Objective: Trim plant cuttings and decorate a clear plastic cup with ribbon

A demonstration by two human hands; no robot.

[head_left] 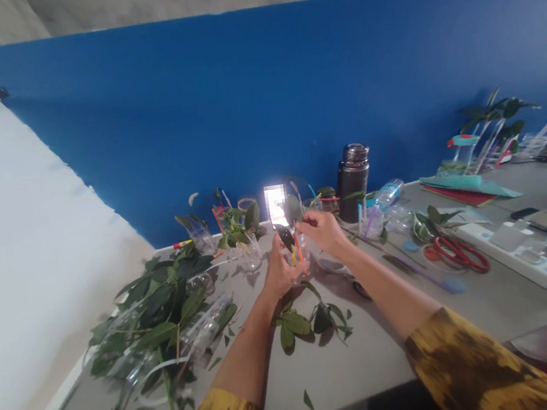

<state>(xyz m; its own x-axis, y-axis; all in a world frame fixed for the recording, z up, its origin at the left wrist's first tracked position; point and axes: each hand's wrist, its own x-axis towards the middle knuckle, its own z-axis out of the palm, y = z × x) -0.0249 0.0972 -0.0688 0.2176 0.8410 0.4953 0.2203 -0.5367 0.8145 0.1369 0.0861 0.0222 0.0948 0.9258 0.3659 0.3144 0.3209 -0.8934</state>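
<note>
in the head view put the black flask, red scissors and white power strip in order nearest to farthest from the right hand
1. Black flask: just beyond the right hand, toward the blue wall.
2. Red scissors: farther right, on the table.
3. White power strip: farthest, right of the scissors.

The left hand (286, 267) and right hand (324, 228) meet above a small glass (297, 249) near the back of the surface (364, 361). A sprig of leaves (299, 322) lies on the surface in front of them. Further left, a heap of leafy cuttings (156, 308) lies mixed with plastic bottles (208, 324), and glasses holding cuttings (249, 252) stand behind it. A flask (353, 184) stands behind the right hand. Further right, scissors (456, 255) lie just beside a power strip (527, 259), with folders (467, 187) behind them.
</note>
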